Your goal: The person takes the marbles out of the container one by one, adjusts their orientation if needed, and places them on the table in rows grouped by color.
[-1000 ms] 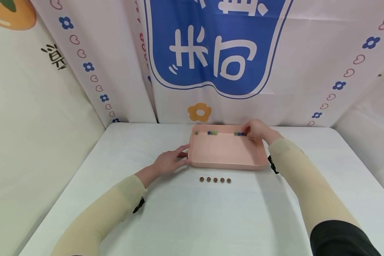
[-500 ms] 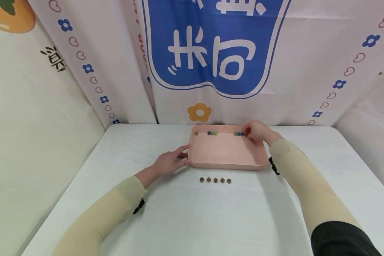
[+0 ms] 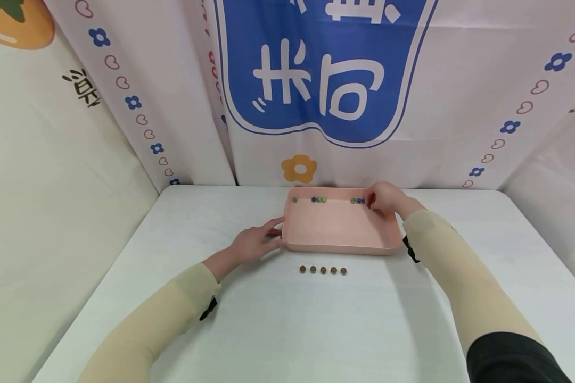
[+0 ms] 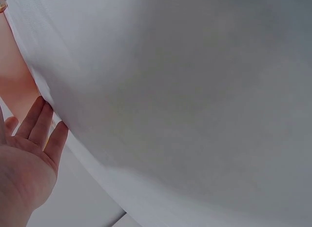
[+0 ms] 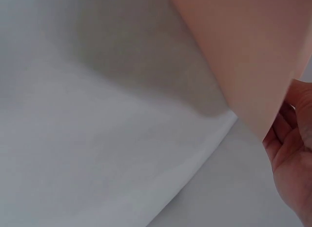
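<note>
A shallow pink tray (image 3: 335, 226) lies toward the back of the table. Small marbles line its far side: a green one (image 3: 294, 200) at the left, a short row of blue and green marbles (image 3: 318, 199) near the middle, and another row (image 3: 358, 201) at the right. My left hand (image 3: 252, 242) touches the tray's left side with fingers extended and spread. My right hand (image 3: 388, 197) reaches over the far right corner, fingers bent down at the end of the right row. I cannot tell whether its hidden fingertips pinch a marble.
In front of the tray, several brown marbles (image 3: 323, 270) stand in a straight line on the white table (image 3: 287, 324). A printed cloth (image 3: 436, 106) hangs right behind the tray, along the table's far edge.
My right hand has lowered very slightly at the end of the right row. My left hand, the tray and the visible marbles keep their places.
</note>
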Action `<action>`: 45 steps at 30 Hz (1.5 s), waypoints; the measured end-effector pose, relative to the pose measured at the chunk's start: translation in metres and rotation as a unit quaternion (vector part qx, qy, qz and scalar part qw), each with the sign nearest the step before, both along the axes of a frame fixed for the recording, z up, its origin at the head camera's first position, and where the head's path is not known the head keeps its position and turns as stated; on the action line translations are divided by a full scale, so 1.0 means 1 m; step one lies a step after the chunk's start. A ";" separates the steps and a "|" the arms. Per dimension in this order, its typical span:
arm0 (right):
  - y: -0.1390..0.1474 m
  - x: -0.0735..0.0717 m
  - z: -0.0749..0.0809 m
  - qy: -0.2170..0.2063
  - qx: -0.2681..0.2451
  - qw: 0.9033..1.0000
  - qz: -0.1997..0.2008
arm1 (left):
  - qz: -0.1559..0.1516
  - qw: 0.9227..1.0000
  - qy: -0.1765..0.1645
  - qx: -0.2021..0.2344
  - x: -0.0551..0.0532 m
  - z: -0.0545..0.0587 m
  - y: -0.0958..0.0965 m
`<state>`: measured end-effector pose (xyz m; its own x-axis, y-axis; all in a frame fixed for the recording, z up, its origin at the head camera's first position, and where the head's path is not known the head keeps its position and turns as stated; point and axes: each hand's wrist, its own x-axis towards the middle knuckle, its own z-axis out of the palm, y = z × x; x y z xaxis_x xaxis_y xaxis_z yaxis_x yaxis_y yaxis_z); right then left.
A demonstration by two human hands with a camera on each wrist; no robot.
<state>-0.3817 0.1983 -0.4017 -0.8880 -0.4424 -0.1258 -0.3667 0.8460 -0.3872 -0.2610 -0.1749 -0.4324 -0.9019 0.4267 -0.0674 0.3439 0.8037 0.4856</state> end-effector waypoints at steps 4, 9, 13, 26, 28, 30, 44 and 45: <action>0.000 0.002 0.000 -0.009 0.004 1.000 -0.002 | 0.000 1.000 0.000 -0.002 0.000 0.001 0.001; -0.002 0.003 0.001 -0.022 0.006 1.000 -0.007 | -0.001 1.000 0.002 -0.004 0.001 0.001 0.001; -0.002 0.003 0.003 -0.025 0.007 1.000 -0.006 | -0.002 1.000 0.002 -0.004 0.001 0.001 0.001; 0.000 0.015 0.022 0.008 -0.040 0.999 0.018 | 0.001 1.000 -0.004 -0.007 0.001 0.001 0.002; 0.000 0.019 0.025 0.004 -0.057 0.998 0.015 | 0.000 1.000 -0.003 -0.006 0.001 0.001 0.002; -0.001 0.026 0.029 0.000 -0.073 0.997 0.013 | 0.001 1.000 -0.003 -0.005 0.001 0.002 0.002; 0.001 0.085 0.052 0.027 -0.137 0.989 0.048 | 0.005 1.000 -0.001 -0.003 0.004 0.003 0.002; 0.002 0.089 0.052 0.028 -0.141 0.988 0.047 | 0.004 1.000 0.000 -0.003 0.004 0.003 0.002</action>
